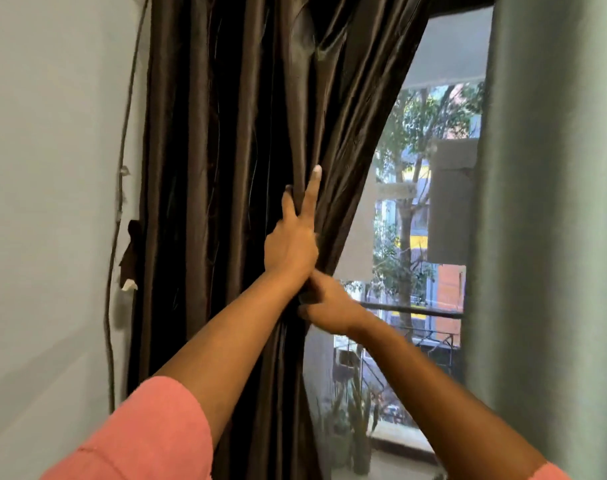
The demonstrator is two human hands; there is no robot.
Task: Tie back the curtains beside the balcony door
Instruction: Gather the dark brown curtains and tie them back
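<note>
A dark brown satin curtain [219, 150] hangs in gathered folds left of the balcony door glass [416, 209]. My left hand [290, 244] grips a bunch of its folds at mid height, index finger pointing up along the cloth. Just below it, my right hand [330, 306] is closed on the curtain's right edge, pinching the fabric inward. A pale grey-green curtain [551, 202] hangs straight at the right. No tie-back band is visible.
A pale wall [52, 202] stands at the left with a thin cable [118, 216] running down it and a small dark bracket [130, 251] beside the curtain. Through the glass are a balcony railing [416, 310], potted plants and trees.
</note>
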